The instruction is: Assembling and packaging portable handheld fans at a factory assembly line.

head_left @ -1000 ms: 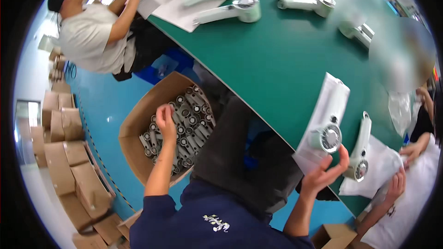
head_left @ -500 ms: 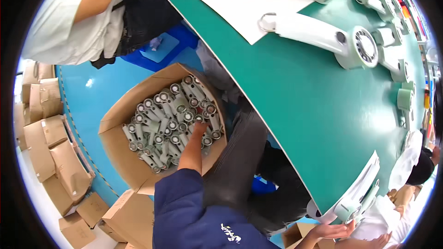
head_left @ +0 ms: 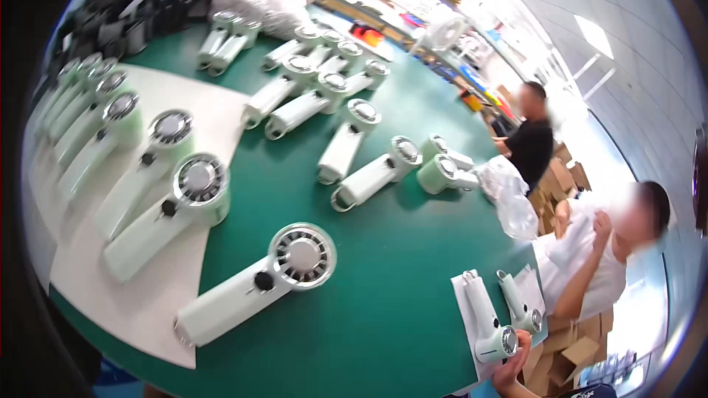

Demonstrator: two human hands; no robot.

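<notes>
My right hand (head_left: 512,365) is at the lower right by the table edge, its fingers curled against the round head of a pale green and white handheld fan (head_left: 483,317). That fan lies over a white sheet, its handle pointing away from me. Just right of it is a second handheld fan (head_left: 522,304) with a wire loop at its end. Nearest in the middle, another handheld fan (head_left: 254,287) lies on the green table (head_left: 354,317), head toward the right. My left hand is out of view.
A row of handheld fans (head_left: 173,195) lies on a white sheet (head_left: 214,110) at left. More fans (head_left: 354,136) spread toward the back. Black items (head_left: 133,22) are heaped far left. A clear plastic bag (head_left: 510,195) and a person in white (head_left: 590,273) are at right.
The view has swung up and right, from the carton of fans to the tabletop. My left hand, which was reaching into the carton, has left the picture. My right hand remains by the fan.
</notes>
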